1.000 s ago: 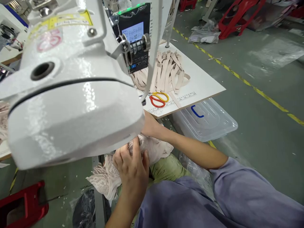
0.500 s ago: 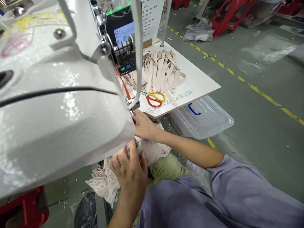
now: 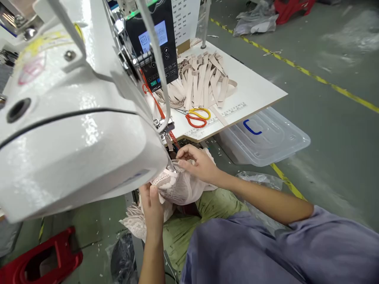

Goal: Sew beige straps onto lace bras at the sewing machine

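Observation:
A pale pink lace bra [image 3: 170, 185] lies over my lap, with its upper edge under the needle end of a white sewing machine [image 3: 103, 150]. My left hand [image 3: 152, 207] pinches the lace at the near left side, thumb uppermost; some of its fingertips are hidden by the machine head. On the other side, my right hand [image 3: 199, 163] holds the bra's upper edge close to the needle area, fingers bent and thumb pressed on the cloth. More gathered lace [image 3: 134, 221] hangs down to the left of my left hand.
Scissors [image 3: 197, 117] with red and yellow handles lie on the white table [image 3: 254, 94] beside a pile of beige straps [image 3: 204, 81]. A control panel [image 3: 156, 47] stands behind the machine. Below the table is a lidded plastic box [image 3: 272, 134]; a red stool [image 3: 44, 260] is at lower left.
My right hand has drawn back from under the needle area towards the right. My left hand has shifted down and now pinches the lace edge, exposing more of the bra. The view has shifted slightly.

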`<state>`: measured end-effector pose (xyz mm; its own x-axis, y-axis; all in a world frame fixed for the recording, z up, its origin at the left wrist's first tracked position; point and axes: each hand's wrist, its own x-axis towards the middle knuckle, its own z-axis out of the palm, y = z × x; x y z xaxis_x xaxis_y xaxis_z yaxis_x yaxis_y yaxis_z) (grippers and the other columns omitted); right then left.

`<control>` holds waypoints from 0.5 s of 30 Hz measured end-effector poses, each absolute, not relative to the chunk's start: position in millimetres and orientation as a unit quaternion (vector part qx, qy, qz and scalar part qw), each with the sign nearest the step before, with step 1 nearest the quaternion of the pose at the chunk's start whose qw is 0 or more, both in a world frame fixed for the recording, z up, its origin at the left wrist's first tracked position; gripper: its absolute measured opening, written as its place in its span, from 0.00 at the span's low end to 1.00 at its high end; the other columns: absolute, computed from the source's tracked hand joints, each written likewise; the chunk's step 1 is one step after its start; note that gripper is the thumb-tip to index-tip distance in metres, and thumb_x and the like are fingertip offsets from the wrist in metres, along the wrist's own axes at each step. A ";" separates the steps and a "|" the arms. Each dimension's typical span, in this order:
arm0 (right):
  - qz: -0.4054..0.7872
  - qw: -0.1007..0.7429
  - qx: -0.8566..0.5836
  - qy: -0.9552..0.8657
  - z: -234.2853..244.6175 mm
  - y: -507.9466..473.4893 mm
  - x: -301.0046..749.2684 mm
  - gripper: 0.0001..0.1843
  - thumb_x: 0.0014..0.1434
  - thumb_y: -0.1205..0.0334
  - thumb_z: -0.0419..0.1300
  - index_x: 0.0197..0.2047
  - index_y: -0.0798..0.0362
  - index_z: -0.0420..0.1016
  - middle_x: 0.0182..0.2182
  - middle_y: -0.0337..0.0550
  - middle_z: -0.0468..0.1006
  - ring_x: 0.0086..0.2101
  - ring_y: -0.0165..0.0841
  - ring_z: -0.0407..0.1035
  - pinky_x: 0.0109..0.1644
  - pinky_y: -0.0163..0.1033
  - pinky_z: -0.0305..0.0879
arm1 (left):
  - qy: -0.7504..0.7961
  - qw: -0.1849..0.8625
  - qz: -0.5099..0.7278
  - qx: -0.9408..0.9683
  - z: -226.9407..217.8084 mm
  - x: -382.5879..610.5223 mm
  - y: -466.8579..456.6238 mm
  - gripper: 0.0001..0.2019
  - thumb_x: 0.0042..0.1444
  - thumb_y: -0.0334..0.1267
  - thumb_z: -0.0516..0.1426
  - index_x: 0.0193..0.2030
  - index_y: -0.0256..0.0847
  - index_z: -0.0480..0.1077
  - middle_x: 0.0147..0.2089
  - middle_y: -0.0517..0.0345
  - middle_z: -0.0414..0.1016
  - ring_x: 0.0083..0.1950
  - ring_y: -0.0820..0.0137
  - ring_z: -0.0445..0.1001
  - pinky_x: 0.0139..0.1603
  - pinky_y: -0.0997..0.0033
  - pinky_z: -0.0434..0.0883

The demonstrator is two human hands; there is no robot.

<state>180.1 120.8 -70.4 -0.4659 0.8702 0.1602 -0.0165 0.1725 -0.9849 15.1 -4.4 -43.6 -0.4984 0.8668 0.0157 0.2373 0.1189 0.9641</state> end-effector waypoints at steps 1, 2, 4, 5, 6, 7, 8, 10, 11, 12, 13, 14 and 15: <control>0.552 0.397 -0.324 -0.657 -70.2 117.6 181.6 0.16 0.63 0.48 0.61 0.44 0.51 0.69 0.40 0.44 0.74 0.39 0.35 0.71 0.43 0.40 0.68 | 0.683 0.324 0.523 0.394 -42.7 13.3 -3.1 0.27 0.64 0.58 0.50 0.61 0.42 0.65 0.54 0.46 0.73 0.56 0.58 0.73 0.58 0.60 0.69; 0.550 0.394 -0.321 -0.663 -69.5 115.0 182.5 0.16 0.62 0.47 0.61 0.44 0.51 0.70 0.41 0.44 0.74 0.40 0.35 0.71 0.44 0.40 0.68 | 0.682 0.339 0.518 0.389 -41.5 11.9 -2.1 0.27 0.63 0.59 0.51 0.59 0.42 0.67 0.52 0.47 0.74 0.55 0.58 0.73 0.57 0.60 0.69; 0.541 0.389 -0.316 -0.676 -66.9 111.0 183.3 0.16 0.62 0.47 0.62 0.44 0.51 0.70 0.41 0.44 0.74 0.41 0.36 0.71 0.45 0.41 0.68 | 0.690 0.348 0.508 0.381 -38.6 10.1 -1.6 0.25 0.62 0.60 0.52 0.55 0.42 0.69 0.49 0.49 0.75 0.53 0.59 0.74 0.54 0.62 0.70; 0.536 0.386 -0.313 -0.683 -65.5 109.6 183.2 0.17 0.62 0.47 0.62 0.44 0.51 0.70 0.41 0.45 0.74 0.42 0.36 0.70 0.45 0.40 0.68 | 0.695 0.347 0.503 0.378 -37.4 9.5 -2.1 0.24 0.62 0.59 0.52 0.53 0.42 0.70 0.48 0.50 0.75 0.51 0.60 0.74 0.52 0.63 0.70; 0.530 0.385 -0.310 -0.689 -64.2 108.5 183.0 0.17 0.61 0.47 0.62 0.44 0.50 0.70 0.41 0.45 0.74 0.42 0.36 0.70 0.45 0.40 0.68 | 0.701 0.346 0.497 0.376 -36.4 9.2 -3.0 0.23 0.62 0.59 0.53 0.51 0.42 0.71 0.46 0.51 0.75 0.49 0.61 0.74 0.49 0.65 0.70; 0.525 0.385 -0.307 -0.694 -63.0 107.7 182.5 0.17 0.61 0.47 0.62 0.44 0.50 0.70 0.41 0.45 0.74 0.42 0.37 0.70 0.45 0.40 0.68 | 0.707 0.342 0.493 0.373 -35.7 9.0 -4.2 0.23 0.62 0.58 0.52 0.50 0.41 0.71 0.44 0.52 0.75 0.47 0.62 0.74 0.47 0.66 0.70; 0.520 0.386 -0.306 -0.698 -61.8 107.1 182.0 0.17 0.61 0.47 0.62 0.44 0.50 0.70 0.41 0.45 0.74 0.43 0.37 0.70 0.44 0.40 0.68 | 0.711 0.339 0.491 0.372 -35.2 9.0 -5.5 0.22 0.63 0.58 0.52 0.48 0.41 0.71 0.42 0.54 0.74 0.44 0.63 0.73 0.45 0.67 0.70; 0.512 0.386 -0.307 -0.703 -59.2 106.3 180.7 0.17 0.61 0.47 0.62 0.44 0.50 0.69 0.41 0.44 0.74 0.42 0.37 0.69 0.45 0.40 0.67 | 0.713 0.335 0.492 0.371 -34.7 9.5 -8.1 0.21 0.63 0.58 0.52 0.43 0.42 0.71 0.38 0.58 0.72 0.39 0.67 0.70 0.41 0.70 0.68; 0.510 0.385 -0.308 -0.705 -57.6 105.9 179.9 0.16 0.61 0.47 0.62 0.44 0.50 0.69 0.41 0.44 0.74 0.42 0.36 0.69 0.45 0.40 0.67 | 0.711 0.336 0.495 0.370 -34.3 9.9 -9.3 0.20 0.63 0.58 0.52 0.42 0.42 0.71 0.36 0.59 0.71 0.37 0.68 0.69 0.39 0.71 0.67; 0.507 0.383 -0.310 -0.707 -55.9 105.5 179.1 0.16 0.61 0.47 0.62 0.43 0.50 0.69 0.40 0.44 0.74 0.41 0.36 0.69 0.46 0.40 0.66 | 0.709 0.338 0.497 0.370 -33.7 10.3 -10.5 0.20 0.64 0.58 0.52 0.40 0.42 0.71 0.35 0.61 0.70 0.36 0.69 0.68 0.38 0.72 0.66; 0.506 0.382 -0.312 -0.708 -54.1 105.2 178.3 0.16 0.61 0.47 0.61 0.43 0.51 0.69 0.39 0.43 0.73 0.41 0.36 0.69 0.46 0.40 0.66 | 0.707 0.339 0.499 0.370 -32.9 10.8 -11.5 0.20 0.64 0.57 0.51 0.40 0.42 0.71 0.34 0.61 0.70 0.36 0.70 0.67 0.38 0.73 0.65; 0.504 0.382 -0.313 -0.709 -52.3 104.8 177.4 0.16 0.62 0.47 0.61 0.42 0.51 0.68 0.39 0.43 0.73 0.40 0.35 0.69 0.46 0.41 0.66 | 0.706 0.339 0.500 0.371 -31.7 11.2 -12.5 0.19 0.64 0.57 0.51 0.39 0.42 0.71 0.35 0.61 0.70 0.36 0.70 0.67 0.38 0.73 0.65; 0.503 0.380 -0.315 -0.709 -50.5 104.4 176.6 0.16 0.62 0.47 0.61 0.42 0.51 0.68 0.38 0.43 0.73 0.39 0.35 0.68 0.46 0.41 0.65 | 0.706 0.336 0.500 0.373 -30.3 11.5 -13.4 0.19 0.65 0.56 0.51 0.40 0.42 0.72 0.35 0.61 0.71 0.36 0.70 0.68 0.38 0.73 0.65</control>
<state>176.6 104.4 -50.5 -0.5118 0.8298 0.2224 0.0648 0.2955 -0.9532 11.5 -13.4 -30.3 -0.4967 0.8619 -0.1020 0.1907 0.2231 0.9560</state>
